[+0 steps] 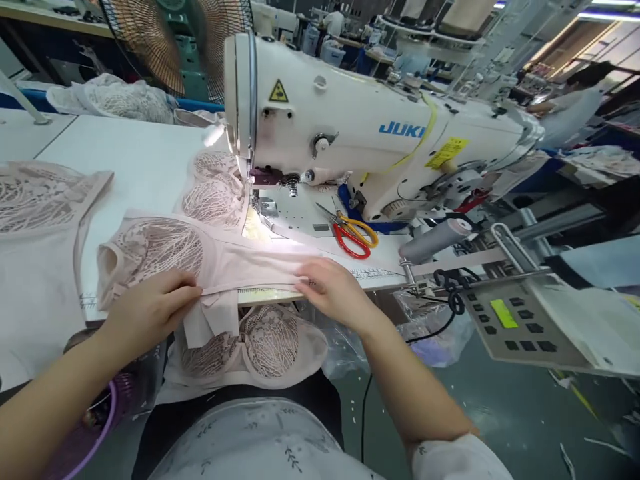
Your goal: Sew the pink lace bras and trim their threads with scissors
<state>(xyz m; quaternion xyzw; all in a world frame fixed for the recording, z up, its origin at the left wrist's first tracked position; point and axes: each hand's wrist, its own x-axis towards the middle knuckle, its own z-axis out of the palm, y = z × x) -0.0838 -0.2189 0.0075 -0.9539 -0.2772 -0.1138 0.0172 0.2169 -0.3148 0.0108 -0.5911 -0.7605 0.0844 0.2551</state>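
A pale pink lace bra (pixel 170 247) lies at the table's front edge, its side band stretched between my two hands. My left hand (pixel 155 303) pinches the lower edge of the band beside the lace cup. Farther right, my right hand (pixel 330 287) grips the band's other end, fingers closed on the cloth. Beyond them stands the white sewing machine (pixel 340 113), with another lace piece (pixel 215 190) lying left of its needle area. One more bra (pixel 270 340) rests on my lap below the table edge.
Red- and yellow-handled scissors (pixel 353 237) lie on the machine bed. Light pink garments (pixel 40 267) cover the table's left side. A control panel (pixel 520 320) juts out at right, near a grey roller (pixel 437 239). A purple basket (pixel 107 427) stands low left; a fan (pixel 185 47) is behind.
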